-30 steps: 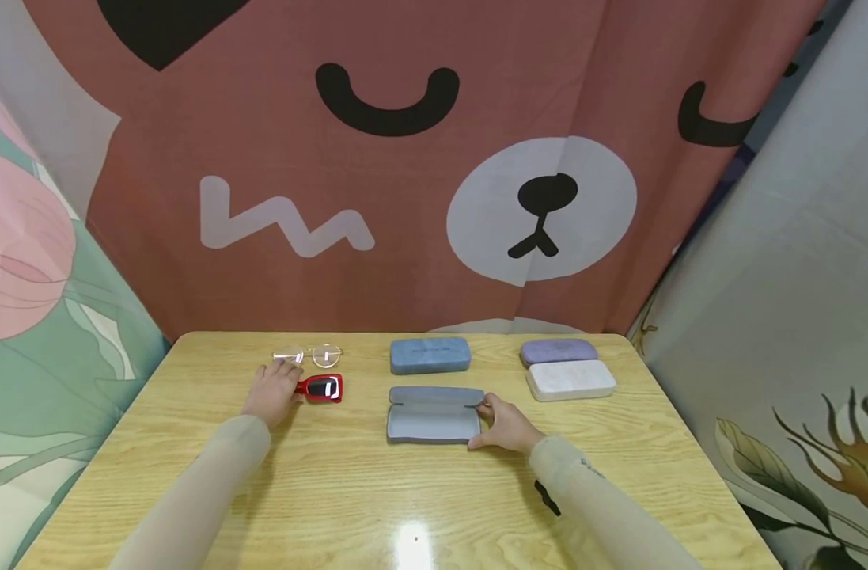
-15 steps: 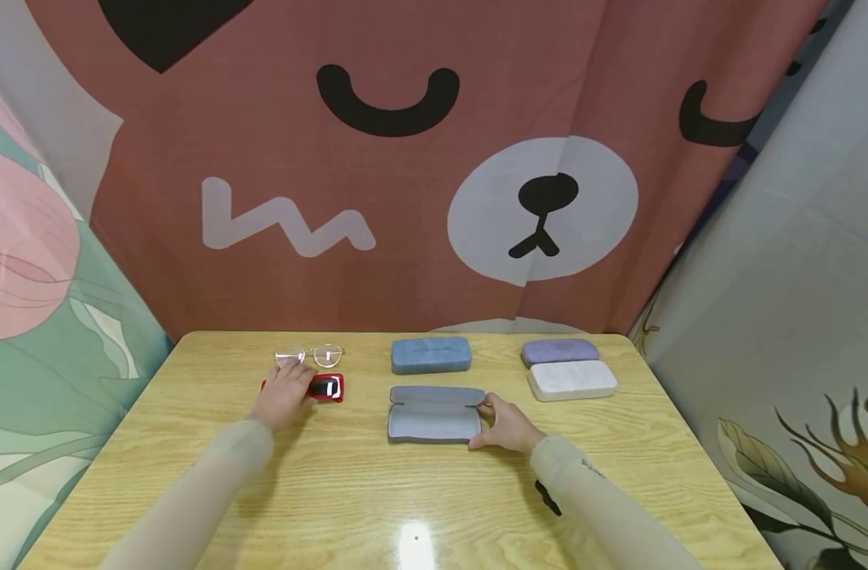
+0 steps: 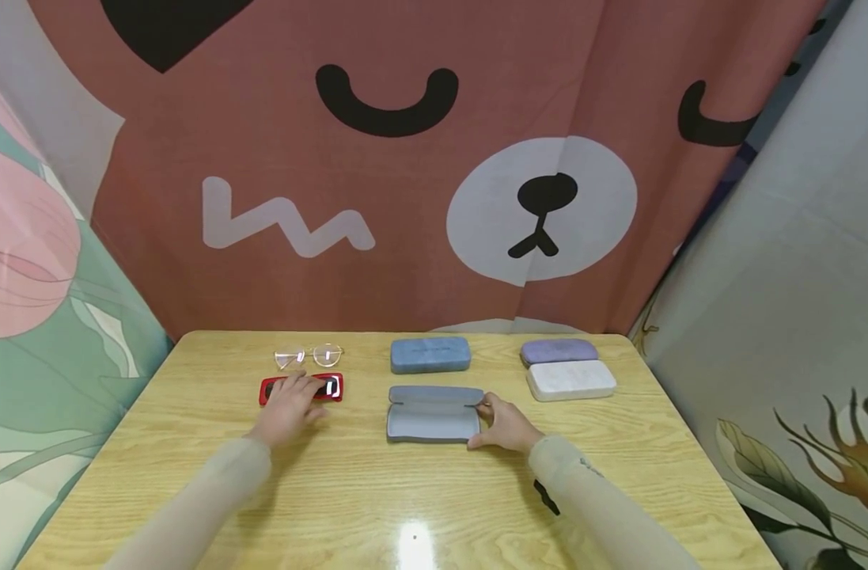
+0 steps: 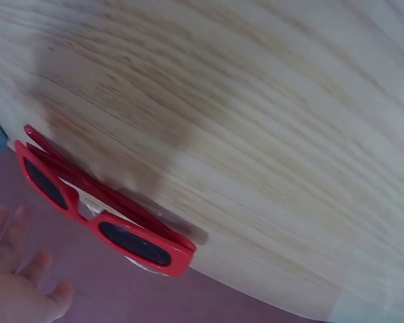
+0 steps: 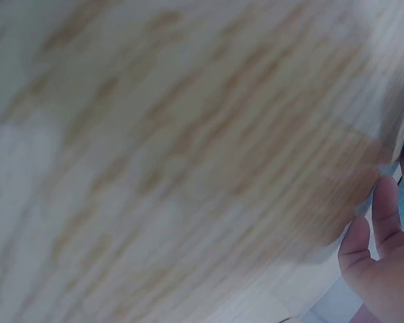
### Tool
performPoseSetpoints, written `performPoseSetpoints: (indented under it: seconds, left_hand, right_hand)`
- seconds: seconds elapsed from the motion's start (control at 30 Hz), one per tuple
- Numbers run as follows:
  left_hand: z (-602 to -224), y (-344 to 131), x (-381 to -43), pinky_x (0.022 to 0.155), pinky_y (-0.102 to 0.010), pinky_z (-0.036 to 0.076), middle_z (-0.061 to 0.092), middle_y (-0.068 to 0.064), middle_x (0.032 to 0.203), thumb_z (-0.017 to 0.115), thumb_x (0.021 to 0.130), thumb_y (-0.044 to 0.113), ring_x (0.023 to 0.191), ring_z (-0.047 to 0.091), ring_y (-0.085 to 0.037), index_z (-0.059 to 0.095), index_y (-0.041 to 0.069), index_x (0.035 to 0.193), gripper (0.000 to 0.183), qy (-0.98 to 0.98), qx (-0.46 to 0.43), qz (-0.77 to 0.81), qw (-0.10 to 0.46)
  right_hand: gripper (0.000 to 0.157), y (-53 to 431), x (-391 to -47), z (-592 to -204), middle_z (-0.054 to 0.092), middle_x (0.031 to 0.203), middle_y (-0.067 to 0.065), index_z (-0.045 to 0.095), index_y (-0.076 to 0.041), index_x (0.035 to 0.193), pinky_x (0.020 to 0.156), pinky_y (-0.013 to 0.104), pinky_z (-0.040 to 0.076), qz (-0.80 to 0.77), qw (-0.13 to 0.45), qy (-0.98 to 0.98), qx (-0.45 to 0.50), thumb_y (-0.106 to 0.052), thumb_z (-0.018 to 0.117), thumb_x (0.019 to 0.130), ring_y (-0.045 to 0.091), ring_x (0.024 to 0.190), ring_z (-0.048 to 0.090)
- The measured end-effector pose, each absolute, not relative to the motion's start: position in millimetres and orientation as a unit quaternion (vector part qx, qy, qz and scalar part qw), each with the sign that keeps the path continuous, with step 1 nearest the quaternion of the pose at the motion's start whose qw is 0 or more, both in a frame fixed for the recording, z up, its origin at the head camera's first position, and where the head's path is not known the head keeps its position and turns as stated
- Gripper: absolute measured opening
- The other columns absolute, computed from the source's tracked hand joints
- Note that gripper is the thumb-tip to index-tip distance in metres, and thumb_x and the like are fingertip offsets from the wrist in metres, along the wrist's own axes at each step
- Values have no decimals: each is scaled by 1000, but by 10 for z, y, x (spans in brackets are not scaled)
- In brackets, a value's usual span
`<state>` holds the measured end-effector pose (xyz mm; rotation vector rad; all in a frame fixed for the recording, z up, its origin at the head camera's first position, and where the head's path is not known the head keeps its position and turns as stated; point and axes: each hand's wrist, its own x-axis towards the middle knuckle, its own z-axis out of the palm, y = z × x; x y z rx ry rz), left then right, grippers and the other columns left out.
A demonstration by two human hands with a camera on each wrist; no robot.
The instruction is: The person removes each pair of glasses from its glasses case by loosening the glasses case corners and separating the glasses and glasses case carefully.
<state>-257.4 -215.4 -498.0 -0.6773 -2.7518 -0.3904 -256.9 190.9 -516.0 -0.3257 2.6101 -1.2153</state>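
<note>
Red-framed sunglasses (image 3: 334, 386) with dark lenses lie folded on the left of the table. Over them in the head view is my left hand (image 3: 286, 410), fingers loosely bent and spread. The left wrist view shows those fingers apart from the sunglasses (image 4: 135, 243), holding nothing. At the table's middle an opened grey glasses case (image 3: 434, 424) has its lid up and its pale inside bare. My right hand (image 3: 512, 427) grips the case's right end, thumb at the front corner and fingers behind by the lid. In the right wrist view, the case is mostly out of frame.
Thin-rimmed clear glasses (image 3: 327, 355) lie just behind the sunglasses. A blue glasses case (image 3: 430, 355) stands behind the grey one. Purple (image 3: 559, 351) and white (image 3: 572, 381) cases sit together at back right. A curtain (image 3: 298, 293) hangs behind the table (image 3: 348, 507).
My left hand has shifted right and slightly nearer over the sunglasses, uncovering their left end and the clear glasses behind. The right hand and the grey case have stayed put.
</note>
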Motion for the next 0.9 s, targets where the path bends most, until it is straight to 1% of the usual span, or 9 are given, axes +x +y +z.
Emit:
performPoseSetpoints:
  seconds: [0.17,0.37,0.5,0.63,0.7,0.9]
  left_hand:
    - [-4935,-2081,-2518,98,-67,33,62,-24,118,76,83,25,122,45,-48,60,-7,120,51,-948,-241,-156,138]
    - [-4917,-2024,-2455,98,-64,35,65,-22,114,77,81,23,119,48,-46,63,-7,115,47,-945,-246,-158,147]
    - [-4920,-1980,-2413,99,-66,33,65,-21,115,77,81,25,121,48,-45,63,-6,115,48,-946,-242,-168,131]
    - [-4968,-1939,-2396,100,-69,30,65,-19,117,77,81,28,124,47,-44,63,-5,117,50,-948,-239,-174,118]
    - [-4981,-1922,-2387,101,-68,30,65,-19,117,77,81,29,124,47,-43,64,-4,117,51,-947,-241,-175,118]
    - [-4942,-1851,-2336,100,-65,34,65,-21,116,78,81,27,120,48,-46,63,-7,117,52,-941,-250,-192,121]
  right_hand:
    - [74,1902,-2572,-5144,53,133,27,49,4,122,108,48,34,-416,123,895,-106,-21,91,66,36,129,47]
    - [75,1907,-2582,-5171,54,133,28,49,5,122,107,48,35,-415,120,895,-114,-22,91,66,36,128,48]
    - [80,1910,-2588,-5188,54,132,28,47,7,125,108,48,34,-415,119,894,-115,-22,91,66,36,128,48]
    - [80,1914,-2588,-5190,53,132,28,46,7,125,107,49,34,-413,119,895,-116,-23,91,66,37,128,48]
    - [79,1915,-2588,-5190,53,132,28,47,7,125,107,49,34,-413,118,895,-117,-22,91,66,37,128,48]
    - [81,1918,-2586,-5208,53,132,29,45,9,126,107,49,34,-414,115,895,-119,-21,91,66,37,127,48]
